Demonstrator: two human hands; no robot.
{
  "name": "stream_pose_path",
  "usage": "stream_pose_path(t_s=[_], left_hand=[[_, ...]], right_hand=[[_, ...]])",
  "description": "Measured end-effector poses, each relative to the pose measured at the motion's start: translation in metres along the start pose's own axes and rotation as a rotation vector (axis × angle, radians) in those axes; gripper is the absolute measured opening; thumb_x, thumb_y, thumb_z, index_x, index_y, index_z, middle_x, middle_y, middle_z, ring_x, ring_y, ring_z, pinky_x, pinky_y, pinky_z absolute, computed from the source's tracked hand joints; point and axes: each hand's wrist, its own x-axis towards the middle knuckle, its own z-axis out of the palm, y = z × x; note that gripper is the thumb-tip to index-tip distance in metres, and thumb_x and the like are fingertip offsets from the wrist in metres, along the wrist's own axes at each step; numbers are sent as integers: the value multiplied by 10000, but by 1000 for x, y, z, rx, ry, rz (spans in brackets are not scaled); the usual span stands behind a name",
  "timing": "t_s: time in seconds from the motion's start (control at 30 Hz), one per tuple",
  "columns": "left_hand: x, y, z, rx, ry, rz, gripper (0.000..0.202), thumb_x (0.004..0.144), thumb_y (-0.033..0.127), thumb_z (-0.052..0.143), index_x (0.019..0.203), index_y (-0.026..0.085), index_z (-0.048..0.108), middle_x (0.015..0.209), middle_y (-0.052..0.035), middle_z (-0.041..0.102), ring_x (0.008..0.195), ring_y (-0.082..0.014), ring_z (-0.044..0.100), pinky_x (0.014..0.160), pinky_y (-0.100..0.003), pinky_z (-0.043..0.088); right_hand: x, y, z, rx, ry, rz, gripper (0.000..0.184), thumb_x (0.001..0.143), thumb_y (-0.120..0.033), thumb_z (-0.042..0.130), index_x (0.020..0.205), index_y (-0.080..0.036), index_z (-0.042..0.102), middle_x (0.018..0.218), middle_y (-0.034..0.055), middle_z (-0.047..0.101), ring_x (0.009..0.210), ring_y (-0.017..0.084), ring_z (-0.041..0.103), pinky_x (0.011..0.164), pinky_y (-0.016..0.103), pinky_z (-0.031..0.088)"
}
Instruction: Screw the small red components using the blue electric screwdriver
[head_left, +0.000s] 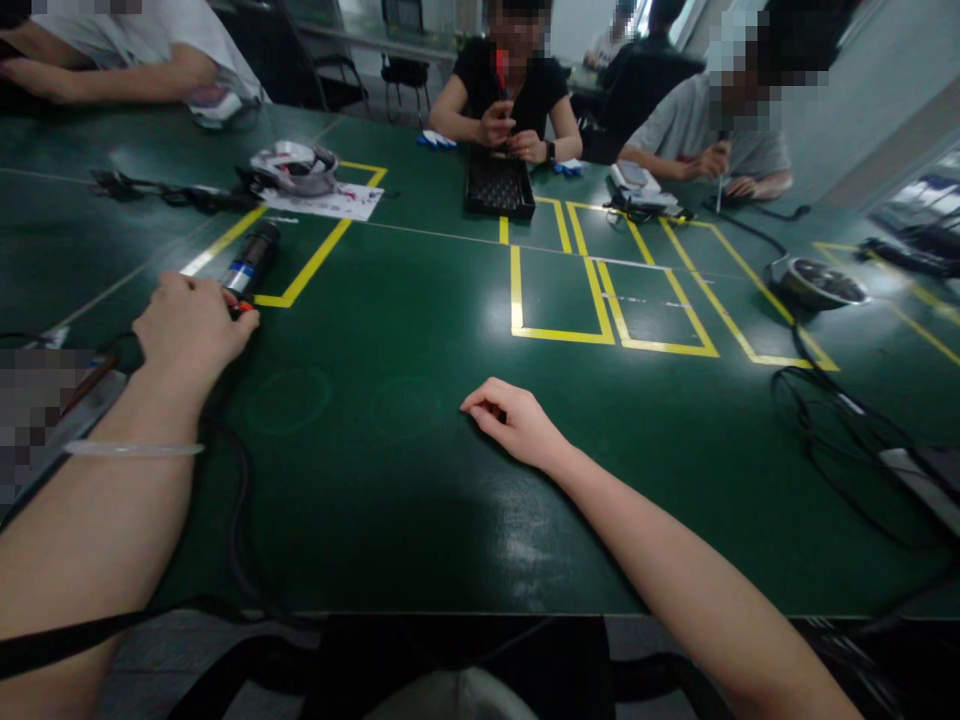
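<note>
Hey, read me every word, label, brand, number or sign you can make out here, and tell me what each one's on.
No text reads clearly anywhere in this picture.
White sheet: dark marks, too blurred to read.
Dark cylindrical tool in the left hand: blue and silver bands, no legible lettering.
Pale strip by the yellow outline on the green table: any writing is too small to read.

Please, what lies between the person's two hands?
Between the left hand and right hand lies only green tabletop, marked with two faint rings, as the head view shows.
</note>
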Motion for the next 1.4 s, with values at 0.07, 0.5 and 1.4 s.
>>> stream_pose_path(t_s=[0.07, 0.5, 1.4], left_hand=[[-1, 0, 0, -18, 4, -25, 807, 895, 704, 323, 1317, 53, 545, 1409, -229, 387, 1215, -432, 483, 973, -607, 436], [-16, 29, -13, -267, 120, 202, 564, 980, 519, 372, 1301, 106, 584, 1178, -139, 663, 1052, -287, 618, 964, -449, 478], [-127, 133, -9, -778, -480, 981, 239, 927, 391, 629, 1010, 172, 682, 905, -19, 707, 836, -157, 669, 751, -249, 470]], right_hand=[[0, 0, 0, -2, -1, -2, 145, 932, -132, 549, 949, -195, 678, 892, 29, 640, 742, 131, 584, 680, 249, 455], [1, -1, 0, -4, -11, 9, 143, 923, -116, 552, 937, -191, 672, 902, 30, 636, 750, 128, 588, 703, 255, 462], [3, -5, 10, 588, -66, 253, 352, 879, -515, 681, 899, -180, 576, 775, 27, 736, 702, 133, 662, 695, 259, 482]])
